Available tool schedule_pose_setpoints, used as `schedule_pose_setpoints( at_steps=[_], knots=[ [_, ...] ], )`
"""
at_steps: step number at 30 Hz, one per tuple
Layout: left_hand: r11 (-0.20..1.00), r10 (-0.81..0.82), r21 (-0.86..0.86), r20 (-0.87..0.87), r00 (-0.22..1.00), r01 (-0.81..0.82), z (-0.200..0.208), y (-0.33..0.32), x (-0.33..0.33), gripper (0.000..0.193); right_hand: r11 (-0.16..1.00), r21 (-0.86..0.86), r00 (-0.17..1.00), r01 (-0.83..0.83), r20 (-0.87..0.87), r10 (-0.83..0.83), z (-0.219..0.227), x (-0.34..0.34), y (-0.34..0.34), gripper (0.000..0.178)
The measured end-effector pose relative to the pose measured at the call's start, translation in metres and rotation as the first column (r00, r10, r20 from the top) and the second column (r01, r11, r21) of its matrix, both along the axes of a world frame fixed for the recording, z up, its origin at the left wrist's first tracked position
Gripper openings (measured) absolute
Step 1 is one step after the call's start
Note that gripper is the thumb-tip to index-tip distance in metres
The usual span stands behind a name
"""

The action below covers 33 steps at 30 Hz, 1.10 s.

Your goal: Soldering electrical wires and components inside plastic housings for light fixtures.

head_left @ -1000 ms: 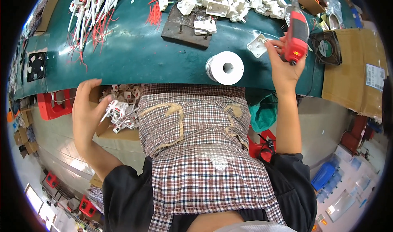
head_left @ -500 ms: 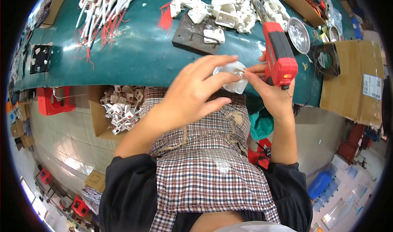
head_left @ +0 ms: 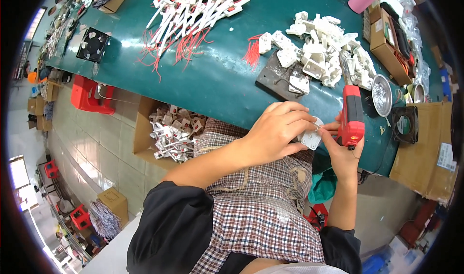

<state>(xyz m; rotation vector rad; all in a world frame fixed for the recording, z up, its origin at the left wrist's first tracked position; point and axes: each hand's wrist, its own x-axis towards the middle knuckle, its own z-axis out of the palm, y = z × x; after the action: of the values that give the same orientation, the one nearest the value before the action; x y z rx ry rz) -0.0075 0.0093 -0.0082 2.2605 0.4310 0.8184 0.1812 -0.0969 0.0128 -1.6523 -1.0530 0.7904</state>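
Observation:
A small white plastic housing (head_left: 310, 138) is held over the near edge of the table. My left hand (head_left: 278, 133) grips its left side, thumb below and fingers above. My right hand (head_left: 342, 154) is closed around a red and black power tool (head_left: 353, 117), which looks like a cordless screwdriver. Its thumb and forefinger also pinch at the housing's right side, where a thin piece too small to name shows. Beyond my hands a dark metal block (head_left: 271, 77) with a bent rod carries another white housing (head_left: 298, 84).
Behind the block lies a heap of white plastic parts (head_left: 321, 64), with red wires (head_left: 252, 53) beside it. White-cabled switch assemblies (head_left: 186, 15) lie farther left. A metal bowl (head_left: 382, 96), a fan (head_left: 405, 125) and a cardboard box (head_left: 423, 153) stand right. Another box (head_left: 143, 129) holds finished-looking white pieces.
The view has swung, so the table contents sit farther right and lower. My left fingers, spread around the housing before, have closed onto its left side. My right hand still holds the tool.

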Motion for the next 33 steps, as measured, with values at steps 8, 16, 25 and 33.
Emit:
schedule_pose_setpoints(
  at_steps=[8, 16, 25, 33],
  knots=[
    [0.997, -0.058, -0.050, -0.024, 0.998, 0.057, 0.001, 0.010, -0.001, 0.052, 0.991, 0.125, 0.985, 0.058, 0.154, -0.077, -0.004, -0.009, 0.000, 0.066],
    [0.598, 0.800, 0.151, -0.172, 0.575, -0.787, 0.021, 0.168, -0.052, 0.104, 0.950, 0.140, 0.959, 0.280, 0.007, -0.284, -0.017, 0.002, -0.045, 0.066],
    [0.492, 0.804, 0.189, -0.473, 0.361, -0.850, -0.013, 0.259, -0.119, 0.110, 0.928, 0.197, 0.948, 0.316, -0.096, -0.303, -0.018, -0.006, -0.061, 0.063],
    [0.554, 0.828, 0.279, -0.282, 0.484, -0.785, -0.036, 0.226, -0.122, 0.083, 0.916, 0.171, 0.930, 0.362, -0.132, -0.343, -0.017, -0.006, -0.054, 0.057]
  ],
)
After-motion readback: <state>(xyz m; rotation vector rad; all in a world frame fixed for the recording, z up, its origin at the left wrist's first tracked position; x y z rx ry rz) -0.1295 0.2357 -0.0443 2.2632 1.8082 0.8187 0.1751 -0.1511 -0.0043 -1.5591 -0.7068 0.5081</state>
